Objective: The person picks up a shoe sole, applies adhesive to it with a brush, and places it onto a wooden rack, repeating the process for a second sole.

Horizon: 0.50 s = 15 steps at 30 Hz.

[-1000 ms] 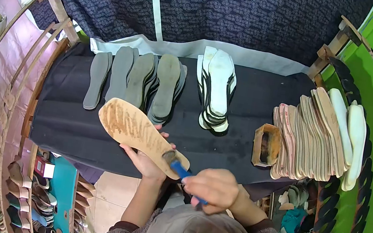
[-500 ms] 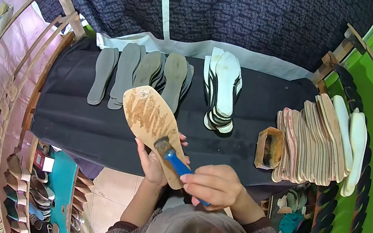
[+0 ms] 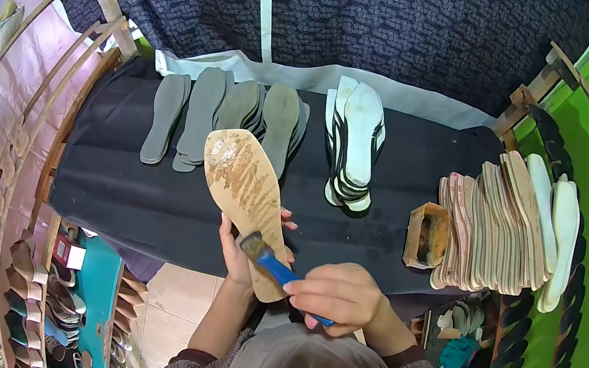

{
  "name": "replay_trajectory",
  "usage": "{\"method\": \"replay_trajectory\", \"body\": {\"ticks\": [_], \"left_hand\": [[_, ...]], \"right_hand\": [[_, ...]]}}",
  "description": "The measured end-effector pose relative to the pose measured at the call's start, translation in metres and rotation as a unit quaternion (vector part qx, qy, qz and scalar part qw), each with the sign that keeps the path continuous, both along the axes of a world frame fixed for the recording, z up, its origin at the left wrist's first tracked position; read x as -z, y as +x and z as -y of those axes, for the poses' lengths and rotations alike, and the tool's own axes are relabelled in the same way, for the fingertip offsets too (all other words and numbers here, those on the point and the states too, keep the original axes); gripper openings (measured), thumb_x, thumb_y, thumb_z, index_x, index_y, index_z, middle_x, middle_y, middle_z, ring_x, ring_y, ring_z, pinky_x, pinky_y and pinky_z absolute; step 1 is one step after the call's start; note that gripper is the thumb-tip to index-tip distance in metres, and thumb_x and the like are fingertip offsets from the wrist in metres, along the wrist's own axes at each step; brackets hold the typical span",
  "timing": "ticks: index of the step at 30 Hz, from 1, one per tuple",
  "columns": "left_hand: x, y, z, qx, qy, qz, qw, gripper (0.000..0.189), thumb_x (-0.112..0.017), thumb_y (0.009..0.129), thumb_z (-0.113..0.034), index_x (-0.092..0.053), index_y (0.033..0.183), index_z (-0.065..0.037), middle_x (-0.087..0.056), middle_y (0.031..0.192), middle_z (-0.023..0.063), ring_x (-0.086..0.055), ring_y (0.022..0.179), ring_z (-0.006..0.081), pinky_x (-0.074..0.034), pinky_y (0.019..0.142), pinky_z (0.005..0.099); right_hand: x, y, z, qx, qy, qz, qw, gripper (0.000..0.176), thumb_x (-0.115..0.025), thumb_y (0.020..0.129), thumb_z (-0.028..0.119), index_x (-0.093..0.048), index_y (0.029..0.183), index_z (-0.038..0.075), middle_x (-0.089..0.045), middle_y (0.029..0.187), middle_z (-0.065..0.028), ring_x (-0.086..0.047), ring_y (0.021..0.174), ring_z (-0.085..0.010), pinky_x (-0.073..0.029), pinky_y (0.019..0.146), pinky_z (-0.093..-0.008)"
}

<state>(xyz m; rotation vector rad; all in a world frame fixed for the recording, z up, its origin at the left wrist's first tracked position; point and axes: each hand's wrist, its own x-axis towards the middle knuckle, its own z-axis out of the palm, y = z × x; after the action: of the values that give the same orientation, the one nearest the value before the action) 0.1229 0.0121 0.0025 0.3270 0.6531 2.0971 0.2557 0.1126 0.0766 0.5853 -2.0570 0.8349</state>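
A tan insole with wet brown glue streaks on its upper face rests in my left hand; the thumb lies along one edge and fingertips show past the other. My right hand is wrapped round the blue handle of a brush. The dark bristles touch the narrow waist of the insole near its left edge. Streaks cover the wide toe part and run down toward the middle, while the heel end by my body looks mostly bare.
Grey sole stacks and a white, black-edged stack lie on the black-covered table. At right, a glue-stained open box stands beside a row of tan insoles. Wooden racks flank the table.
The brush has moved slightly left and down along the insole, to its left edge. The insole has turned a little more upright, its toe end shifting right. More streaks show toward the middle.
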Motion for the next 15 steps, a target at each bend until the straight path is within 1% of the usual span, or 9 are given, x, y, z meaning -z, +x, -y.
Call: {"method": "replay_trajectory", "body": {"ticks": [2, 4, 6, 8, 10, 12, 13, 14, 15], "left_hand": [[0.001, 0.001, 0.001, 0.004, -0.008, 0.016, 1.0, 0.079, -0.014, 0.088, -0.065, -0.041, 0.125, -0.001, -0.052, 0.11, 0.0169, -0.053, 0.096, 0.0251, -0.056, 0.055, 0.0357], [0.004, 0.002, -0.001, -0.009, -0.023, -0.014, 1.0, 0.08, -0.013, 0.088, -0.066, -0.041, 0.126, -0.001, -0.051, 0.111, 0.0169, -0.053, 0.095, 0.0244, -0.056, 0.055, 0.0351], [0.007, 0.004, -0.002, -0.007, -0.015, -0.021, 1.0, 0.081, -0.013, 0.088, -0.067, -0.04, 0.127, -0.001, -0.051, 0.113, 0.0176, -0.054, 0.095, 0.0239, -0.056, 0.055, 0.0352], [0.01, 0.006, -0.003, -0.019, -0.002, -0.065, 0.998, 0.081, -0.013, 0.088, -0.067, -0.038, 0.129, -0.002, -0.051, 0.114, 0.019, -0.054, 0.094, 0.024, -0.056, 0.055, 0.035], [0.01, 0.005, -0.005, -0.029, -0.008, -0.072, 0.997, 0.079, -0.013, 0.089, -0.066, -0.036, 0.13, -0.002, -0.051, 0.115, 0.0201, -0.054, 0.093, 0.0238, -0.056, 0.056, 0.0353], [0.01, 0.003, -0.003, -0.013, 0.033, -0.013, 0.999, 0.078, -0.013, 0.09, -0.065, -0.035, 0.131, -0.002, -0.051, 0.115, 0.0198, -0.054, 0.092, 0.0234, -0.056, 0.056, 0.036], [0.01, 0.003, -0.003, -0.026, 0.026, -0.02, 0.999, 0.079, -0.014, 0.089, -0.067, -0.034, 0.131, -0.003, -0.05, 0.115, 0.0193, -0.053, 0.091, 0.0226, -0.056, 0.055, 0.0361], [0.009, 0.002, -0.002, -0.026, 0.026, -0.02, 0.999, 0.079, -0.014, 0.089, -0.067, -0.034, 0.131, -0.003, -0.05, 0.115, 0.0193, -0.053, 0.091, 0.0226, -0.056, 0.055, 0.0361], [0.009, 0.002, -0.001, -0.033, 0.02, -0.026, 0.999, 0.08, -0.015, 0.088, -0.067, -0.034, 0.131, -0.003, -0.05, 0.115, 0.0192, -0.053, 0.091, 0.0222, -0.056, 0.055, 0.0358]], "right_hand": [[-0.002, 0.007, -0.001, -0.017, -0.014, 0.015, 1.0, 0.018, -0.07, 0.073, 0.013, -0.065, 0.084, -0.001, -0.067, 0.087, -0.0135, -0.061, 0.059, -0.0228, -0.049, 0.049, -0.0285], [-0.005, 0.012, -0.003, -0.033, -0.032, 0.063, 0.997, 0.018, -0.07, 0.074, 0.014, -0.065, 0.084, -0.001, -0.067, 0.087, -0.0134, -0.061, 0.059, -0.0227, -0.049, 0.049, -0.0284], [-0.007, 0.005, -0.004, -0.025, -0.05, 0.039, 0.998, 0.018, -0.069, 0.076, 0.014, -0.065, 0.084, -0.002, -0.067, 0.087, -0.0142, -0.061, 0.059, -0.0229, -0.049, 0.048, -0.0286], [-0.005, -0.002, -0.004, 0.035, -0.017, -0.038, 0.999, 0.019, -0.068, 0.077, 0.014, -0.065, 0.084, -0.002, -0.067, 0.086, -0.0149, -0.061, 0.059, -0.0231, -0.049, 0.048, -0.0288], [-0.004, -0.002, -0.002, 0.028, -0.006, -0.042, 0.999, 0.018, -0.068, 0.076, 0.013, -0.065, 0.083, -0.003, -0.067, 0.085, -0.015, -0.061, 0.059, -0.0231, -0.049, 0.047, -0.0285], [-0.003, 0.005, 0.001, -0.033, -0.02, 0.01, 0.999, 0.02, -0.07, 0.073, 0.013, -0.064, 0.083, -0.004, -0.067, 0.085, -0.0146, -0.061, 0.059, -0.0233, -0.049, 0.047, -0.0283], [-0.005, 0.009, 0.0, -0.042, -0.01, 0.03, 0.999, 0.018, -0.069, 0.072, 0.011, -0.064, 0.082, -0.003, -0.067, 0.085, -0.0143, -0.061, 0.059, -0.0231, -0.048, 0.047, -0.0284], [-0.007, 0.012, -0.002, -0.042, -0.01, 0.03, 0.999, 0.018, -0.069, 0.072, 0.011, -0.064, 0.082, -0.003, -0.067, 0.085, -0.0143, -0.061, 0.059, -0.0231, -0.048, 0.047, -0.0284], [-0.008, 0.015, -0.005, -0.051, -0.021, 0.057, 0.997, 0.017, -0.069, 0.073, 0.01, -0.065, 0.082, -0.003, -0.067, 0.085, -0.0141, -0.061, 0.059, -0.0228, -0.048, 0.047, -0.0286]]}}
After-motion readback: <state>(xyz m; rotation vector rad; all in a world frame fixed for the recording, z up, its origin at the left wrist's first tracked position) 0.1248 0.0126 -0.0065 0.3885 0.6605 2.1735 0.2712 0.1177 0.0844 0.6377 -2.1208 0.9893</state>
